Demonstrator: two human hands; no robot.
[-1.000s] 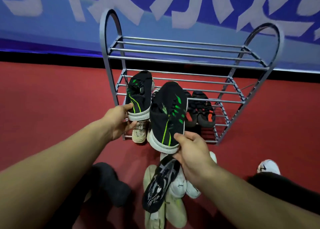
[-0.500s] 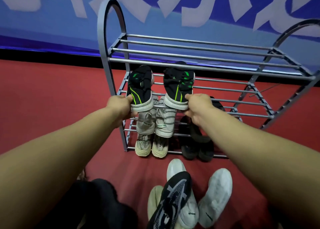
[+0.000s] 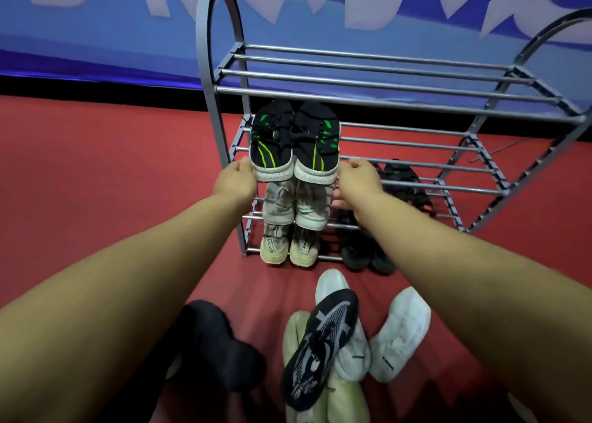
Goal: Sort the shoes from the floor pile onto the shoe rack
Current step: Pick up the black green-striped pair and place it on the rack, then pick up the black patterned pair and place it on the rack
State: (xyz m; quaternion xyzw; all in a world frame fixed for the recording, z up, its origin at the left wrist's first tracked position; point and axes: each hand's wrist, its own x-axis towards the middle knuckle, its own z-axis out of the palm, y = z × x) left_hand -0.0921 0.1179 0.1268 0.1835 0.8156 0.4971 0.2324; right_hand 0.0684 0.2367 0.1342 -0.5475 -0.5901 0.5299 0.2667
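While half a second ago apart, the black green-striped knit sneakers (image 3: 294, 140) are now sitting together on the grey metal-bar shoe rack (image 3: 384, 86), left hand (image 3: 235, 182) and right hand (image 3: 358, 179) curling loosely against their heels.

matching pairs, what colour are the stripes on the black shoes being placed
Bright green stripes on the black shoes, head view.

Your left hand (image 3: 235, 182) and right hand (image 3: 358, 179) flank the heels of two black-and-green shoes (image 3: 294, 143) side by side on the shoe rack (image 3: 384, 92), more shoes (image 3: 333, 342) piled on the floor below.
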